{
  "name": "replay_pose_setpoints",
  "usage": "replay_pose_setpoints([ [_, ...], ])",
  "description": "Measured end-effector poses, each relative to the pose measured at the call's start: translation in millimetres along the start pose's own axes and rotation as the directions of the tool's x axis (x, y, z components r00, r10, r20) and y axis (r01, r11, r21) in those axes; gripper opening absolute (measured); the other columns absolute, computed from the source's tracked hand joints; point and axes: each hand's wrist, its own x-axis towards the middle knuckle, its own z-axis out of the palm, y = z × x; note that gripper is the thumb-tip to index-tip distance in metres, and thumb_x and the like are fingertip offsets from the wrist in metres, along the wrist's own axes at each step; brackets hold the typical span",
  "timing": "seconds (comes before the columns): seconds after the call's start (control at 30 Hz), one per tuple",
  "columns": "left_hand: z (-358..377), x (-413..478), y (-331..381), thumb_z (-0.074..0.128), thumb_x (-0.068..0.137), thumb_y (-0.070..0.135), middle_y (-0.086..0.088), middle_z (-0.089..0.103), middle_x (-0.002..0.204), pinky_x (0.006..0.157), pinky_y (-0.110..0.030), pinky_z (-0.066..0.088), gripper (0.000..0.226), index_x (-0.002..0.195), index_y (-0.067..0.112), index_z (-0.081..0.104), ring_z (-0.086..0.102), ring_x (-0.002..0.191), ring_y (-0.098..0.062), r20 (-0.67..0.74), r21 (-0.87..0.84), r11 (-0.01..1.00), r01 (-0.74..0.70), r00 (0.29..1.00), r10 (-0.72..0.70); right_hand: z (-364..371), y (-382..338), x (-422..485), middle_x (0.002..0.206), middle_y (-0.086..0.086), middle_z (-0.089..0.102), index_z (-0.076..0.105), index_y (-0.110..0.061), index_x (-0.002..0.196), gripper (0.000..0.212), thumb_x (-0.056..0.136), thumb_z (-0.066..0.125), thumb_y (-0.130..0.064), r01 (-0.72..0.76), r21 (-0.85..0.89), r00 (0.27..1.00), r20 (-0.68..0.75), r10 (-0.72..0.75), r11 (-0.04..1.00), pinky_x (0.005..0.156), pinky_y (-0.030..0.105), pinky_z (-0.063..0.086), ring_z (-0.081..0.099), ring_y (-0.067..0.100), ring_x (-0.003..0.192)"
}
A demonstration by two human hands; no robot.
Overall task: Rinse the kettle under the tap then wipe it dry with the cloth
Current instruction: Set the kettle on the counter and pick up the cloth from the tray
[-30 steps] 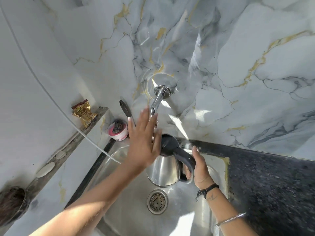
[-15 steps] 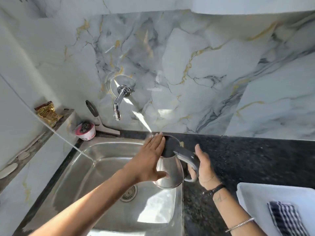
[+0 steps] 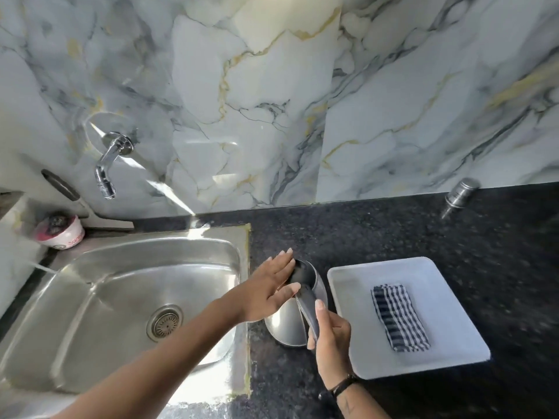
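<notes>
Now the kettle [image 3: 295, 316] is over the dark speckled counter [image 3: 378, 231], just right of the steel sink [image 3: 121, 297], where a second ago I held it under the tap [image 3: 107, 167] above the basin. My right hand [image 3: 329, 337] has its fingers [image 3: 311, 343] curled around the grey handle, thumb laid along the top of it, so that hand carries the kettle; whether its base touches the counter I cannot tell. My left hand [image 3: 270, 287] is open and flat, fingers spread and lying against the black lid and the kettle's left shoulder, gripping nothing; a second ago it was raised up near the tap. No water shows running from the spout. To the right of the kettle, close beside it, a white tray [image 3: 363, 328] has come into view, with the folded blue-and-white checked cloth [image 3: 399, 317] lying in it, untouched. A small pink tub [image 3: 60, 231] sits at the sink's back left corner, and a steel shaker [image 3: 459, 196] stands far off by the wall.
</notes>
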Motion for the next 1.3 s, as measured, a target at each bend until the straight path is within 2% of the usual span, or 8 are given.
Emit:
replay_pose_setpoints([
  [0.17, 14.2, -3.1, 2.3, 0.036, 0.094, 0.069, 0.008, -0.012, 0.165, 0.123, -0.030, -0.010, 0.089, 0.159, 0.017, 0.006, -0.019, 0.150, -0.003, -0.022, 0.089, 0.995, -0.053, 0.998, 0.055, 10.2, 17.7, -23.5, 0.042, 0.005, 0.046, 0.046, 0.001, 0.048, 0.073, 0.080, 0.051, -0.064, 0.006, 0.057, 0.999, -0.043, -0.004, 0.998, 0.047, 0.025, 0.040, 0.044, 0.015, 0.041],
  [0.4, 23.9, -17.5, 9.6, 0.036, 0.071, 0.093, 0.003, -0.017, 0.162, 0.123, -0.033, -0.007, 0.121, 0.158, 0.015, 0.003, -0.018, 0.150, -0.014, -0.112, 0.169, 0.973, 0.157, 0.984, -0.139, 2.8, 27.6, -30.8, 0.077, -0.014, 0.073, 0.068, -0.038, 0.080, 0.055, 0.087, 0.031, -0.079, -0.001, -0.155, 0.946, 0.321, 0.051, 0.988, 0.067, 0.019, 0.048, 0.067, 0.002, 0.076],
  [0.5, 31.2, -16.9, 21.6, 0.046, 0.069, 0.086, 0.002, -0.022, 0.158, 0.118, -0.028, -0.010, 0.124, 0.158, 0.012, 0.001, -0.017, 0.150, -0.016, -0.105, 0.146, 0.956, 0.253, 0.965, -0.239, -34.1, 22.6, -16.5, 0.072, -0.005, 0.070, 0.064, -0.025, 0.083, 0.059, 0.091, 0.035, -0.075, 0.173, -0.289, 0.968, 0.229, -0.107, 0.942, 0.062, 0.037, 0.054, 0.065, 0.006, 0.069],
  [0.67, 11.8, -13.1, 21.3, 0.067, 0.074, 0.054, -0.005, -0.021, 0.164, 0.121, -0.032, -0.005, 0.114, 0.158, 0.011, 0.004, -0.017, 0.153, -0.020, 0.064, 0.176, 0.974, 0.145, 0.985, -0.159, -98.9, 11.0, 62.3, 0.114, 0.014, 0.069, 0.067, -0.005, 0.111, 0.024, 0.094, 0.059, -0.021, 0.218, -0.685, 0.948, -0.022, -0.319, 0.695, 0.092, 0.048, 0.051, 0.062, 0.033, 0.108],
  [0.87, -18.3, -17.6, 6.4, 0.059, 0.073, 0.009, 0.001, -0.016, 0.164, 0.125, -0.038, -0.004, 0.100, 0.159, 0.018, 0.008, -0.017, 0.152, -0.017, 0.256, 0.263, 0.962, -0.077, 0.967, 0.007, -130.3, 42.3, 116.1, 0.169, 0.023, -0.004, 0.004, 0.003, 0.158, 0.082, 0.099, 0.047, -0.036, -0.108, -0.947, 0.976, -0.043, 0.214, 0.301, 0.127, 0.045, 0.006, -0.002, 0.036, 0.157],
  [1.0, -18.8, -20.2, 5.4, 0.054, 0.076, 0.004, 0.002, -0.013, 0.165, 0.124, -0.033, -0.004, 0.096, 0.159, 0.019, 0.008, -0.017, 0.152, -0.015, 0.237, 0.241, 0.966, -0.090, 0.971, 0.031, -131.7, 59.3, 119.9, 0.169, 0.021, -0.002, 0.004, 0.002, 0.158, 0.082, 0.100, 0.045, -0.039, -0.099, -0.984, 0.988, -0.079, 0.131, 0.150, 0.127, 0.046, 0.008, 0.001, 0.036, 0.157],
  [1.2, -14.4, -30.3, 5.4, 0.051, 0.100, 0.031, 0.010, -0.015, 0.165, 0.125, -0.032, -0.006, 0.076, 0.158, 0.024, 0.003, -0.020, 0.149, 0.000, 0.200, 0.127, 0.991, -0.043, 0.980, 0.016, -139.2, 60.5, 125.3, 0.164, 0.026, 0.023, 0.023, 0.005, 0.155, 0.060, 0.100, 0.040, -0.011, -0.104, -0.979, 0.994, -0.108, -0.013, 0.175, 0.122, 0.042, 0.028, 0.026, 0.037, 0.152],
  [1.3, -13.1, -33.4, 5.2, 0.033, 0.103, 0.051, 0.010, -0.015, 0.165, 0.126, -0.037, -0.003, 0.069, 0.158, 0.023, 0.002, -0.020, 0.149, -0.001, 0.200, 0.130, 0.991, -0.045, 0.980, 0.019, -147.7, 39.0, 131.0, 0.135, 0.027, 0.058, 0.054, 0.007, 0.132, 0.041, 0.092, 0.049, 0.001, -0.217, -0.765, 0.969, -0.245, 0.038, 0.606, 0.098, 0.045, 0.052, 0.056, 0.043, 0.125],
])
